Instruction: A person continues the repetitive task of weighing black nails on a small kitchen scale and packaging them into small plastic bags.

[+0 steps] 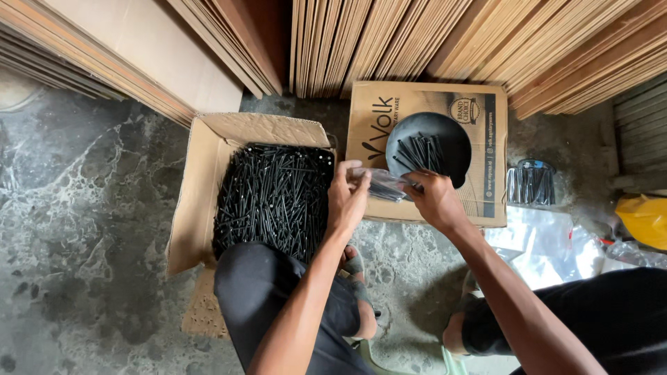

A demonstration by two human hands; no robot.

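Observation:
My left hand [346, 198] and my right hand [434, 198] both grip a small clear plastic bag [384, 185] with black screws inside, held between them. Just beyond the right hand, a black round bowl [445, 132] with several loose black screws [422, 151] rests on a closed cardboard box [379, 111]. To the left of my left hand stands an open cardboard box [201, 180] filled with a heap of long black screws [272, 198].
Stacked plywood sheets [417, 42] lean against the back. Filled clear bags of screws [529, 184] lie right of the closed box, with loose plastic sheeting [549, 243] and a yellow bag [645, 219] further right. My knees are at the bottom over the grey stone floor [83, 229].

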